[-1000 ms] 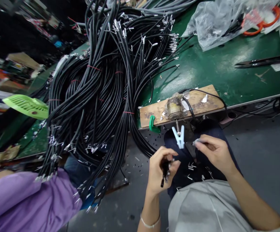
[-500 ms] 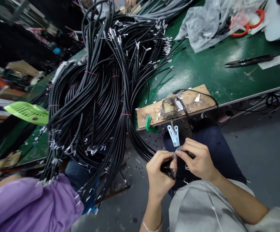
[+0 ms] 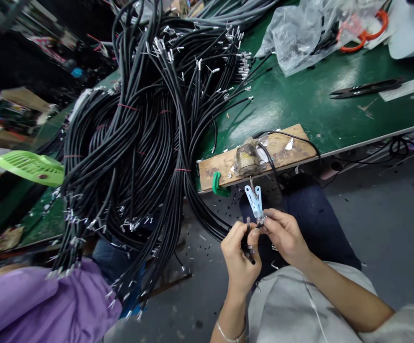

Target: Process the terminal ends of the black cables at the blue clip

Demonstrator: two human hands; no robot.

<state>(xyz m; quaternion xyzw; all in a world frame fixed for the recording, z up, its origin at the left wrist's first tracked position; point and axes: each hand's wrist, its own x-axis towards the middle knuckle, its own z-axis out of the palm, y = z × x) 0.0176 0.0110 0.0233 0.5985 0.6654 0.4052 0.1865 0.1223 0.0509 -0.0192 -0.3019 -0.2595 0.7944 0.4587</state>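
My left hand is closed around the ends of several black cables, which run down to it from the large pile on the table. One dark cable end pokes up above its fingers, and another sticks out below. My right hand pinches the small silvery wire end of one cable, its fingertips close to those of my left hand. Just above them, a light blue clothespin hangs from a metal tip at the front of a dirty, taped lump on a wooden board.
A big heap of black cables with bare silvery ends covers the green table. A green clamp grips the board. Snips, orange-handled scissors and a plastic bag lie at right. A person in a purple top sits at left.
My right fingers have shifted slightly, and a silvery wire end now shows between them just below the clothespin. A cable end now stands up above my left fingers. The whole view has shifted slightly.
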